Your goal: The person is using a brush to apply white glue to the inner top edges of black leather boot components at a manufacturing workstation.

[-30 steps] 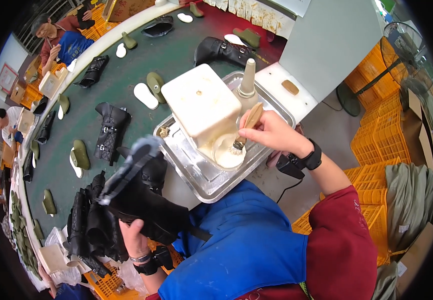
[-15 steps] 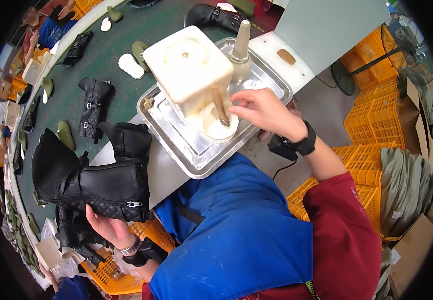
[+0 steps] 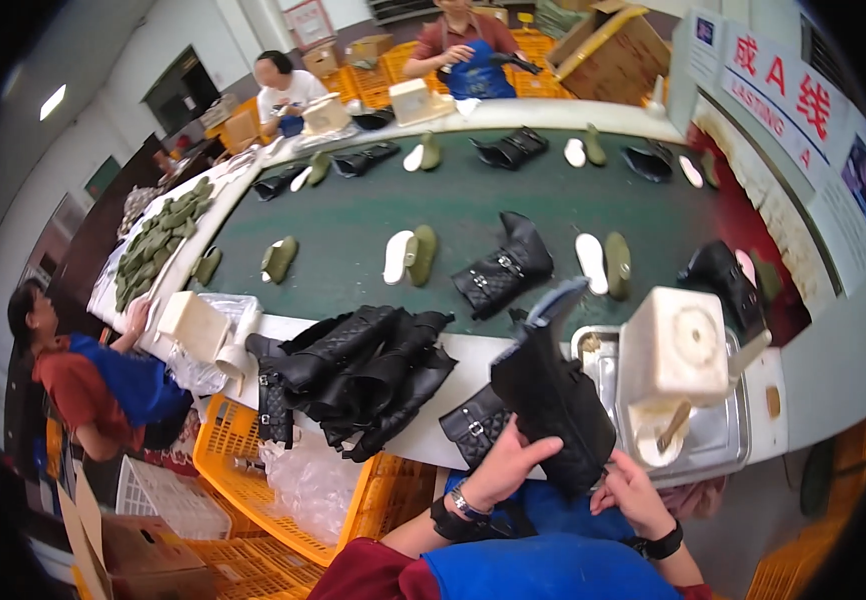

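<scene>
You hold a black boot (image 3: pixel 561 410) up in front of you, over the near edge of the white table (image 3: pixel 413 450), just left of the shiny metal tray (image 3: pixel 731 440). It stands tilted, with a blurry grey-blue edge at its top end. Your left hand (image 3: pixel 505 468) has it on the low left side: your thumb lies across the front, and your other fingers are mostly hidden behind it, so I cannot tell if they are spread. Your right hand (image 3: pixel 635 496) is at the boot's bottom right edge. Its fingers are bent and close together, but I cannot tell if they pinch the edge or just touch it. Another boot (image 3: pixel 475 425) lies just left of the one you hold, and a big black pile of boots (image 3: pixel 363 370) lies past that. On the tray sits a white box (image 3: pixel 671 340) with a white cup (image 3: pixel 656 456) at its near side, and a brush (image 3: pixel 674 424) leans in the cup. Beyond your hands, boots, white soles and green shapes lie on the green belt (image 3: pixel 343 225).
</scene>
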Motion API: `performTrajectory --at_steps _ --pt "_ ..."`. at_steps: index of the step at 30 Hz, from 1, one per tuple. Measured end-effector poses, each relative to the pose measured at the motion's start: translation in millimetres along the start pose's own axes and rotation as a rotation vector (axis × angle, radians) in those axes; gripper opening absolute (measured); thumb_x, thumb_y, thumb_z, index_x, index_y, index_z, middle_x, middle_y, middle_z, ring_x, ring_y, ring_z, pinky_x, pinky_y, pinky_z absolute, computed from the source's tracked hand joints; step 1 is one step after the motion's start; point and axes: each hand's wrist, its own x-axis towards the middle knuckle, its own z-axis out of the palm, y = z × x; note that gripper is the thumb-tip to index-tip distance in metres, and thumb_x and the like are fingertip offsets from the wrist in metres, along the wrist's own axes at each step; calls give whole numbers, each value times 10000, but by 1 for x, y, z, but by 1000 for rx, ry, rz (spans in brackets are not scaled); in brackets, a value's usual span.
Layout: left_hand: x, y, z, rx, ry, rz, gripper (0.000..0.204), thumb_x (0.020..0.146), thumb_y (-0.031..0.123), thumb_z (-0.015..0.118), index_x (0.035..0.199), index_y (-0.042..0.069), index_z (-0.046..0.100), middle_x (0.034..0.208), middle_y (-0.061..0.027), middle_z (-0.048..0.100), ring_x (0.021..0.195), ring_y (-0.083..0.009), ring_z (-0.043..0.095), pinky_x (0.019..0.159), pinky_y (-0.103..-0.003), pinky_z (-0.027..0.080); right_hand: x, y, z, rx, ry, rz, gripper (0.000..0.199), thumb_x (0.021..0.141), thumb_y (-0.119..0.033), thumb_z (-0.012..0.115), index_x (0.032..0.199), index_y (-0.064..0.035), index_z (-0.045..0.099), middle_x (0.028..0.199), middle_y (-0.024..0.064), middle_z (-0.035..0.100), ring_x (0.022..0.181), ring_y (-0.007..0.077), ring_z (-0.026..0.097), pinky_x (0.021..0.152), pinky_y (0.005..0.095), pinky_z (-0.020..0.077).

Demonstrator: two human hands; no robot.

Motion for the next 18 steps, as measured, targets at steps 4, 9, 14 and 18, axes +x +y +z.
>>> performTrajectory --at_steps 4,9,14,18 --pt "-3 6 5 105 -86 13 570 806 40 582 1282 37 269 1208 -57 444 1082 -131 451 919 -292 376 18 18 -13 219 -17 1 291 882 -125 473 1154 -37 418 769 71 571 573 143 565 519 247 477" --pt "-5 10 2 143 -301 -27 625 813 117 597 1311 20 231 1252 -63 397 1148 -126 370 974 -300 305 29 17 -13 432 -83 -23 249 888 -128 448 1128 -63 437 865 78 597 511 145 542 479 257 459" --pt "-9 8 -5 346 -416 21 653 774 255 637 1281 1 312 1273 -90 379 1178 -173 344 1013 -325 248 33 21 -8 491 -181 87 212 901 -162 419 1105 -119 457 827 55 602 494 137 533 433 260 426" --pt "-8 -17 -21 242 -428 60 831 716 313 698 1318 9 212 1310 -89 320 1210 -167 288 1032 -322 206 32 25 0 546 -222 177 240 896 -148 416 1126 -81 437 721 13 519 460 42 384 405 167 368"
